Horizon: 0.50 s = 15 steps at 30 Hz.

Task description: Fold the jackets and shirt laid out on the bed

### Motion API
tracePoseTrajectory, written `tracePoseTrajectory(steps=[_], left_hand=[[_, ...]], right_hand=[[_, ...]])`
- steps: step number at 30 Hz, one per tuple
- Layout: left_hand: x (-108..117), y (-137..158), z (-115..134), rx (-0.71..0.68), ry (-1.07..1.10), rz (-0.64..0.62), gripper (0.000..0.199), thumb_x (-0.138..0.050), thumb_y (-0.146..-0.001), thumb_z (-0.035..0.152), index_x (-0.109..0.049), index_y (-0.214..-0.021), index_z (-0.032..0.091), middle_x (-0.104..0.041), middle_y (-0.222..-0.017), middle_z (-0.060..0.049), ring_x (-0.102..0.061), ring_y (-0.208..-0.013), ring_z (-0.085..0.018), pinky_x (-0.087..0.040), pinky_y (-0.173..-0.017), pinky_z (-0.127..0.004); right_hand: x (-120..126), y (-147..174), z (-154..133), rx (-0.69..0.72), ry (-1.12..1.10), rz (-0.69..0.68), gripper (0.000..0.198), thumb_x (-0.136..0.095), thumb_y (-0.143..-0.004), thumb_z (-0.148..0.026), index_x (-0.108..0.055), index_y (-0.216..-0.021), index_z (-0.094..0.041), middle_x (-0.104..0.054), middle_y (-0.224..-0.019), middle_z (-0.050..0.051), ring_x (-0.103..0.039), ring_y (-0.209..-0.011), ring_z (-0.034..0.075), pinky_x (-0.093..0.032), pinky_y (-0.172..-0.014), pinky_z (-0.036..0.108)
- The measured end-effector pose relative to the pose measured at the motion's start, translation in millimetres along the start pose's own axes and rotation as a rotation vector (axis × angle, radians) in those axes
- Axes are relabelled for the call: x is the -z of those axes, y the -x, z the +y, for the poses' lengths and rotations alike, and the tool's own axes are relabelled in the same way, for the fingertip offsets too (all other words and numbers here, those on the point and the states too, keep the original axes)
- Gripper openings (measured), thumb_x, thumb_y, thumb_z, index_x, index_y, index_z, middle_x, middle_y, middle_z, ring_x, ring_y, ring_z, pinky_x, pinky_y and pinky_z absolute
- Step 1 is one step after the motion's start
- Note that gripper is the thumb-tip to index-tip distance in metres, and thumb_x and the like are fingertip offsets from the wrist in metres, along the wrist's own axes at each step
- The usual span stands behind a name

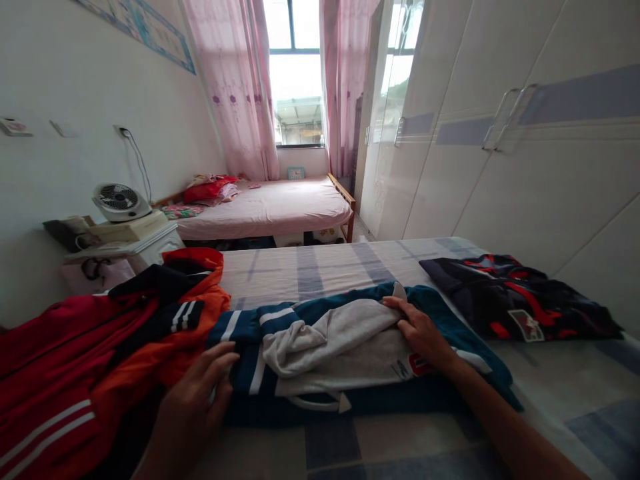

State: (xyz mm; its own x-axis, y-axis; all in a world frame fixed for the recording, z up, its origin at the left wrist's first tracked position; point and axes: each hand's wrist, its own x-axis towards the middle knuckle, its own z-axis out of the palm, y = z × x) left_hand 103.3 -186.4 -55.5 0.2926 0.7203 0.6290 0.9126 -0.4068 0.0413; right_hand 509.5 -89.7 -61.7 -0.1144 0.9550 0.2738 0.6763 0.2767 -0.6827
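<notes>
A teal and grey hoodie [345, 347] lies folded on the bed in front of me, with white-striped teal sleeve parts at its left end. Its grey hood [335, 327] is laid over the body, and a pale drawstring hangs at the near side. My right hand [417, 330] grips the hood's far edge near its tip; the thumb is hidden. At the hoodie's left end, my left hand [200, 387] is beside the striped fabric, fingers extended and thumb apart. Close to that hand lies a red, orange and navy jacket [125, 333].
A folded black and red garment [520, 300] rests at the right on the checked bedsheet [330, 263]. Beyond stands a second bed [280, 207] with pink bedding. A small fan [120, 200] sits on the left cabinet. White wardrobes [460, 180] line the right side.
</notes>
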Motion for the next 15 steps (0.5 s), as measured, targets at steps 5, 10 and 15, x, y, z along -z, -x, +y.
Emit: tracePoseTrajectory(steps=[5, 10, 15], left_hand=[[-3.2, -42.3, -15.4, 0.255, 0.207, -0.088, 0.035, -0.039, -0.091, 0.037, -0.056, -0.116, 0.019, -0.056, -0.126, -0.01, -0.054, -0.116, -0.023, -0.044, -0.1, -0.04], [-26.1, -88.9, -8.2, -0.009, 0.271, -0.427, 0.052, -0.039, -0.081, 0.012, -0.048, -0.132, 0.02, -0.042, -0.145, -0.005, -0.026, -0.139, -0.024, -0.026, -0.113, -0.046], [-34.7, -107.3, 1.3, -0.092, 0.266, -0.584, 0.067, -0.041, -0.067, 0.002, -0.051, -0.131, 0.022, -0.059, -0.123, -0.007, -0.046, -0.124, -0.024, -0.037, -0.105, -0.039]], right_hand=[[14.6, -12.6, -17.0, -0.076, -0.01, 0.005, 0.043, -0.036, -0.085, -0.035, -0.057, -0.118, -0.017, -0.065, -0.118, 0.008, -0.056, -0.114, 0.023, -0.039, -0.1, 0.04], [9.3, -23.9, -27.7, -0.014, 0.096, -0.109, 0.043, -0.04, -0.085, -0.039, -0.061, -0.116, -0.016, -0.062, -0.122, 0.01, -0.055, -0.115, 0.024, -0.038, -0.101, 0.039], [2.0, -31.3, -26.0, 0.007, 0.119, -0.164, 0.038, -0.045, -0.083, -0.037, -0.064, -0.11, -0.017, -0.067, -0.11, 0.011, -0.059, -0.103, 0.025, -0.041, -0.092, 0.039]])
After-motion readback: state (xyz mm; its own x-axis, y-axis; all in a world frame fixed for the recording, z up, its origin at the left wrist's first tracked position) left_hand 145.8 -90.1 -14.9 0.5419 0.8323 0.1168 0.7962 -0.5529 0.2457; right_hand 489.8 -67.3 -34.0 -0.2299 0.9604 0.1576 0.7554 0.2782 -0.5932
